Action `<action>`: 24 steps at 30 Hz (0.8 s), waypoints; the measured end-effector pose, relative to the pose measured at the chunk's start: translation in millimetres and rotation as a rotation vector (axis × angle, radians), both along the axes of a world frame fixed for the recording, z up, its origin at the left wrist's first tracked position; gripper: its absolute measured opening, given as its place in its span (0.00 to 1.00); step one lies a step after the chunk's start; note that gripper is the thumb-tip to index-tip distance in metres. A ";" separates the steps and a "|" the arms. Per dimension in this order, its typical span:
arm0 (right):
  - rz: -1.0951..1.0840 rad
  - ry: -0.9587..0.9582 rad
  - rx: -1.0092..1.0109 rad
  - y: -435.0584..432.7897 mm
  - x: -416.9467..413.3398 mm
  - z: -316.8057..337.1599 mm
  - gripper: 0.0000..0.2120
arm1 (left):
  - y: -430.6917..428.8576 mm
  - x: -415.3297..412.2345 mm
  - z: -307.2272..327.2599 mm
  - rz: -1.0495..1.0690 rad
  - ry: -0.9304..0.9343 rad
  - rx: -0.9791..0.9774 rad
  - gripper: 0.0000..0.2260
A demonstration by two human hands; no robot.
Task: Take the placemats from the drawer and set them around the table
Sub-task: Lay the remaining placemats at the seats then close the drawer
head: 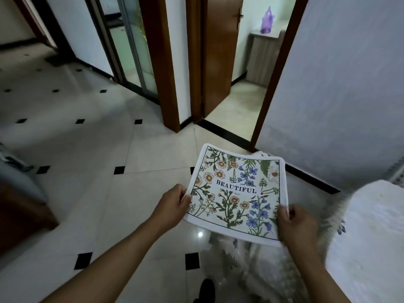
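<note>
I hold a stack of white placemats [236, 193] flat in front of me above the tiled floor. The top mat has a floral print of orange daisies and blue flowers with the word BEAUTIFUL in the middle. My left hand [172, 203] pinches the stack's left edge with the thumb on top. My right hand [296, 225] grips the near right corner. Edges of other mats peek out at the stack's far corner. No drawer shows in this view.
A table edge with a white lacy cloth [369, 232] is at the right, with fringe hanging down. A dark wooden piece of furniture [19, 211] stands at the left. Ahead are an open wooden door [216, 57] and a glass sliding door [131, 44]. The white floor [87, 132] has black diamond insets.
</note>
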State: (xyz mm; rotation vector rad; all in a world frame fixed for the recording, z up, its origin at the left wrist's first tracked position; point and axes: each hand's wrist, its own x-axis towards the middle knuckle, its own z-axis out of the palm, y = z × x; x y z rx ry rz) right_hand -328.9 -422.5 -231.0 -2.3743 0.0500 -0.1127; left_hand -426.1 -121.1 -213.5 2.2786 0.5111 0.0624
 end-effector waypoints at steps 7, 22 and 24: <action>-0.143 0.042 0.031 31.7 72.1 4.8 0.15 | 41.7 111.9 4.9 -0.117 0.063 0.015 0.07; -1.009 0.036 0.154 92.6 55.9 43.9 0.06 | 9.1 368.2 -2.3 -1.006 0.019 -0.035 0.07; -1.191 0.022 0.149 86.7 29.3 41.0 0.10 | -29.6 375.4 7.6 -1.173 -0.015 0.002 0.07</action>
